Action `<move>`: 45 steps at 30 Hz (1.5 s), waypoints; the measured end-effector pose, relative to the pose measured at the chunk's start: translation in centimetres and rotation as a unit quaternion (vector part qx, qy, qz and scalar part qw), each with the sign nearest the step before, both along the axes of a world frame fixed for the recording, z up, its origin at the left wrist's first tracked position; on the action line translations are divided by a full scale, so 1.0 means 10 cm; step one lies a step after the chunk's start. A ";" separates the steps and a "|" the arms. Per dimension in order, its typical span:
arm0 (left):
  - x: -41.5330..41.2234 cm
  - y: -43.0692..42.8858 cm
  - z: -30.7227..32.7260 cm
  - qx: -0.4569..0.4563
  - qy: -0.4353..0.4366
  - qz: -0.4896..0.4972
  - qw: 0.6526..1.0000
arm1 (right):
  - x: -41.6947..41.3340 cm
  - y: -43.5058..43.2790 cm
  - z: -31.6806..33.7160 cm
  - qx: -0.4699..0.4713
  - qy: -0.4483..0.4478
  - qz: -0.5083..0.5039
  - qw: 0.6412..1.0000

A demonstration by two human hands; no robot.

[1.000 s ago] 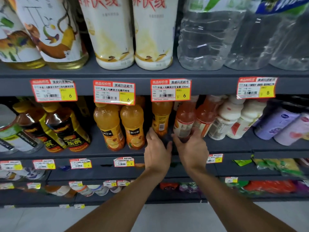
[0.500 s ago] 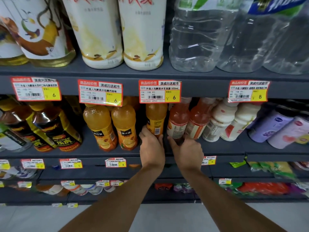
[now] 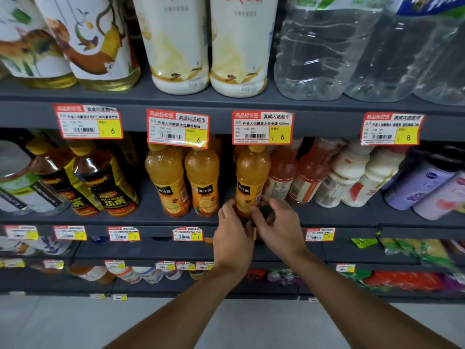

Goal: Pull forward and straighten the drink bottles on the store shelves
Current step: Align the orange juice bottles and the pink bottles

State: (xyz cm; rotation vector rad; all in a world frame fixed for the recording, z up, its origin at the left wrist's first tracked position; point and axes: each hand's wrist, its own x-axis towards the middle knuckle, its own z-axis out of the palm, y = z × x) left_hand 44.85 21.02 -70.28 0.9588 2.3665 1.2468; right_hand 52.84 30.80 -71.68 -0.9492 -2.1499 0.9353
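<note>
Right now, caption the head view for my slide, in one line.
Left hand and right hand grip the base of an orange juice bottle on the middle shelf, beside two matching bottles.

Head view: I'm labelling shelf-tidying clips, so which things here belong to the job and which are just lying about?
Job in hand: orange juice bottle, gripped low by the left hand and right hand; matching juice bottles beside it; pink drink bottles on its other side.
Lying about: price tags; snack packets on a lower shelf; floor.
</note>
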 end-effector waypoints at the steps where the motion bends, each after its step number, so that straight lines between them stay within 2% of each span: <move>1: -0.04 -0.06 -0.04 -0.002 0.013 -0.015 1.000 | -0.01 0.01 0.00 0.002 -0.006 0.008 1.000; 5: -0.22 -0.26 -0.16 -0.012 0.037 -0.036 0.999 | -0.06 0.05 -0.02 0.024 -0.043 0.036 0.998; 14: -0.56 -0.45 -0.13 -0.079 0.080 0.067 0.991 | -0.17 0.04 -0.08 0.060 -0.135 -0.009 0.989; 27: -0.78 -0.58 -0.09 -0.144 0.097 0.046 0.984 | -0.24 0.05 0.04 0.081 -0.237 0.066 0.966; 37: -0.86 -0.52 -0.12 -0.162 0.094 0.030 0.982 | -0.28 0.03 0.02 0.090 -0.264 0.056 0.959; 40: -0.87 -0.53 -0.09 -0.160 0.095 0.016 0.982 | -0.24 -0.01 0.06 0.066 -0.264 0.047 0.961; 43: -0.79 -0.56 -0.02 -0.143 0.098 -0.036 0.984 | -0.09 -0.08 0.12 0.019 -0.231 -0.006 0.973; 45: -0.68 -0.51 0.06 -0.098 0.101 -0.087 0.986 | 0.05 -0.04 0.13 0.015 -0.196 -0.069 0.978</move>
